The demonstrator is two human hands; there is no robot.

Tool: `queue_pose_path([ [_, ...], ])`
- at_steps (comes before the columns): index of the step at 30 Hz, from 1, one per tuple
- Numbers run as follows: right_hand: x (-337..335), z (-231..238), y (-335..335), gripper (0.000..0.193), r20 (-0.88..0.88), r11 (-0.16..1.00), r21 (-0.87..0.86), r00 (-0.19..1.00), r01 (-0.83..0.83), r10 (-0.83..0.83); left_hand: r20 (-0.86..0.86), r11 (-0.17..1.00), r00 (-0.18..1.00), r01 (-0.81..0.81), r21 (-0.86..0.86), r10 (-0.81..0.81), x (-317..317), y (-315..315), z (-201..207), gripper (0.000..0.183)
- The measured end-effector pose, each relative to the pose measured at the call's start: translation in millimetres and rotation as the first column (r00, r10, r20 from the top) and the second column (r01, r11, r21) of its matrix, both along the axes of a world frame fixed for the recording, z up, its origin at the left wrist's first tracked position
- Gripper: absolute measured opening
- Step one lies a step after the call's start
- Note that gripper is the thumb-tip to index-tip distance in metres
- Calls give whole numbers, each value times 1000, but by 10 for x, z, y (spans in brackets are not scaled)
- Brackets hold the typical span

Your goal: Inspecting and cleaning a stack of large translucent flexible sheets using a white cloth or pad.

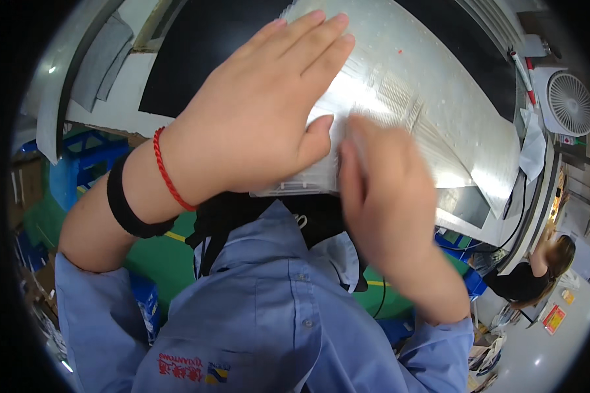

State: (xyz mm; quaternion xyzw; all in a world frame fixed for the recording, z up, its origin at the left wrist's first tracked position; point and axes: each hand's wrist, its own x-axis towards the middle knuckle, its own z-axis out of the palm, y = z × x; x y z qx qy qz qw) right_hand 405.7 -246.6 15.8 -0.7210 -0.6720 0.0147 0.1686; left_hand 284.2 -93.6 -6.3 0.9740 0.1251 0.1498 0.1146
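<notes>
A stack of clear, glossy plastic sheets (449,98) lies on the worktable, its layers fanned out toward the right. My left hand (269,92) is stretched out flat over the left part of the stack, fingers extended and thumb apart, with nothing in its grasp. Close to its thumb, my right hand (390,177) is curled above the sheets near the table's front edge. Motion blurs its fingers, and whatever they may hold is hidden. Below the left palm shows a clear plastic edge (301,187) with small slots.
A black mat (177,72) lies under the sheets. At the right stand a small white fan (569,98), a red and white pen (526,77) and a white paper (532,147). Grey cloth (103,62) hangs at the left. Another person (531,275) is at the far right.
</notes>
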Motion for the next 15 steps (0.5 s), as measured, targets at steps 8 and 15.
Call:
queue_pose_path([
  [8,52,123,-2,43,-73,993,115,997,42,-33,-15,1000,1000,-4,2,4,-13,-15,1,70],
  [15,-134,184,-421,35,-82,1000,-4,997,14,-15,-12,1000,1000,23,-8,-23,56,-11,36,71],
])
